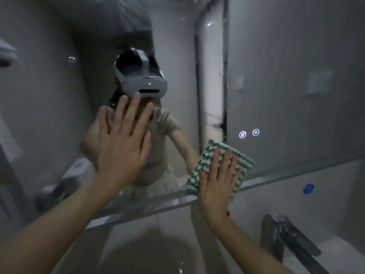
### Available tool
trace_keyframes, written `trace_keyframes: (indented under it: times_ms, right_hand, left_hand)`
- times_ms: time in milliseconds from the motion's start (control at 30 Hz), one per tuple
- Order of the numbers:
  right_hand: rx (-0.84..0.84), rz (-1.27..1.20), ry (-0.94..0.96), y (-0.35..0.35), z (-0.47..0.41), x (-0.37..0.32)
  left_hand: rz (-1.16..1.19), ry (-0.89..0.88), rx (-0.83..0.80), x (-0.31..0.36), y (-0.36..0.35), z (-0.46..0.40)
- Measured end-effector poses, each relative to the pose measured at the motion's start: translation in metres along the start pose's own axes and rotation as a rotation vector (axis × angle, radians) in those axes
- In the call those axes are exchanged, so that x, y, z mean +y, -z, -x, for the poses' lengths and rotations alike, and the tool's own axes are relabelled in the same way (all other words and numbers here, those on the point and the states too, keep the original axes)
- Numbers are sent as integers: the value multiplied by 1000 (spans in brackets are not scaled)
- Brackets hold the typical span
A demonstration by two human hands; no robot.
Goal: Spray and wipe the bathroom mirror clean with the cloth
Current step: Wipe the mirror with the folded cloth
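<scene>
The bathroom mirror (286, 80) fills most of the view and carries a few droplets near its top. My left hand (124, 139) lies flat on the glass at centre left, fingers spread, holding nothing. My right hand (219, 182) presses a green and white patterned cloth (211, 155) flat against the mirror's lower edge at centre right. The cloth overlaps the mirror's bottom rim. No spray bottle is in view.
Two lit touch icons (249, 133) glow on the mirror to the right of the cloth. Below the mirror is a pale wall with a blue sticker (308, 188). A dark metal faucet (286, 238) stands at lower right above a sink basin (150, 254).
</scene>
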State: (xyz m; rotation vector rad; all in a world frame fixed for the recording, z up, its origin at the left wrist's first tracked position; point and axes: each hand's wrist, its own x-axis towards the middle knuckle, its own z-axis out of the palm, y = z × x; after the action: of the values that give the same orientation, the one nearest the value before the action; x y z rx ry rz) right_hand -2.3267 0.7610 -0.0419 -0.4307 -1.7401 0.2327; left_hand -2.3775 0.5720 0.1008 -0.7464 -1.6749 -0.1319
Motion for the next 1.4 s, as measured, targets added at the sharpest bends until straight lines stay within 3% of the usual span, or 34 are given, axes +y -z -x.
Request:
trace_keyframes:
  times_ms: [100,300,433,800,1000,1233,1400]
  right_hand:
    - [-41,-17,52,-4,5,-32]
    - [-56,100,660,5,-24,-32]
    - [-57,141,872,16,-50,12]
    - [1,179,748,39,-102,195]
    - [-29,188,685,54,-125,290]
    - [-71,33,256,41,-94,230]
    - [-66,-12,312,35,-105,165]
  left_hand:
    - [43,22,6,17,-9,17]
    - [-7,28,-53,15,-14,62]
    - [16,164,-85,37,-12,60]
    - [-42,191,-20,154,-54,1]
    - [-175,162,59,160,-75,6]
    - [-190,171,77,162,-75,4]
    - [-186,163,91,161,-75,5]
